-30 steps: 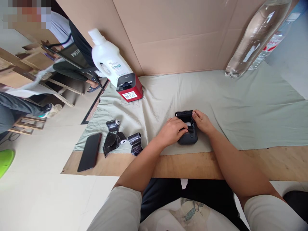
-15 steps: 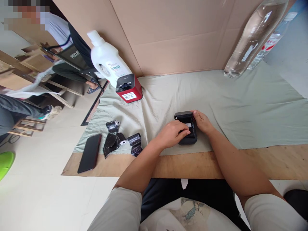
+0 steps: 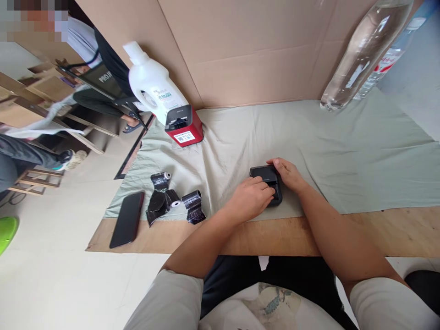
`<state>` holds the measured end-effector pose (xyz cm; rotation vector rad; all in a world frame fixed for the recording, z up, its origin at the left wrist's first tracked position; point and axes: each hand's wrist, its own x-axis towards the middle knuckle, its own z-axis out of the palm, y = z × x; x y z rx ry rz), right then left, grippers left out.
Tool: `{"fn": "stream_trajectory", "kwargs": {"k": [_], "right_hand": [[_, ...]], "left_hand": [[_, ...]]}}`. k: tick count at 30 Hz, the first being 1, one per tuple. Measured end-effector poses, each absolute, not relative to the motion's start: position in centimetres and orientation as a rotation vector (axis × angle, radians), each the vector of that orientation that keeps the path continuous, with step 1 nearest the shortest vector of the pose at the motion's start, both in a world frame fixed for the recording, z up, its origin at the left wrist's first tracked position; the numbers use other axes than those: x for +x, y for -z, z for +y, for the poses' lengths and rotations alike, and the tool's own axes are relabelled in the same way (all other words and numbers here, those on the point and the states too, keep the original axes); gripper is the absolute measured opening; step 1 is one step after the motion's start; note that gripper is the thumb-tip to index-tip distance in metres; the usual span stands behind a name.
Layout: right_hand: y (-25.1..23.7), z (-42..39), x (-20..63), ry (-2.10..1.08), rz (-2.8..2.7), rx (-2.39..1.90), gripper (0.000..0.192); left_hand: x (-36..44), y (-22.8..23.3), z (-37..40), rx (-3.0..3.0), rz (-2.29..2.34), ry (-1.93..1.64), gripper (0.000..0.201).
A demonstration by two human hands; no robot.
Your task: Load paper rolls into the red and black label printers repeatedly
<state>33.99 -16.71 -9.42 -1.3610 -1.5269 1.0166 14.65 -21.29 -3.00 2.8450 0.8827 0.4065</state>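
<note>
On the green cloth in front of me sits a small black receipt printer (image 3: 264, 172), its lid lowered most of the way over the body. My right hand (image 3: 288, 172) grips its back right corner, with the fingers at the lid's rear edge. My left hand (image 3: 252, 197) reaches across the printer's front left, fingers curled in at the gap below the lid. What its fingertips pinch, if anything, is hidden. To the left lie a small paper roll (image 3: 161, 179) and another roll (image 3: 192, 201), with torn black wrapping (image 3: 160, 204) around them.
A black phone (image 3: 127, 220) lies at the table's left front edge. Behind stand a red and black box-shaped printer (image 3: 185, 128), a white jug (image 3: 156, 85) and clear bottles (image 3: 360, 64) against a cardboard wall (image 3: 254, 55). People sit beyond the left edge.
The printer's lid has swung down from upright, covering the white roll that showed inside. My left hand has shifted slightly toward the front; my right hand stays at the back corner.
</note>
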Motion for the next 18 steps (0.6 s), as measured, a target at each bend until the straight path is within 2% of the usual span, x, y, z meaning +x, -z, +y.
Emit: {"fn": "stream_trajectory", "kwargs": {"k": [3,6,8,12,18], "right_hand": [[8.9,-17.0,34.0,-1.087,-1.615,-1.353,0.058],[8.5,-17.2,34.1,-1.165,-1.671,-1.345,0.062],[8.3,-17.3,34.2,-1.236,-1.654,-1.344,0.062],[7.9,-17.4,34.2,-1.313,-1.622,-1.356,0.065],[7.3,-17.6,34.0,-1.327,-1.641,-1.412,0.067]], "left_hand": [[14.5,3.0,-21.1,2.682,0.919,-0.521,0.021],[13.9,3.3,-19.9,2.314,1.265,-0.806,0.021],[13.4,3.9,-18.7,2.057,1.495,-0.867,0.017],[12.8,5.4,-16.7,1.819,1.471,-0.622,0.048],[12.9,5.6,-16.2,1.684,1.312,-0.481,0.054]]}}
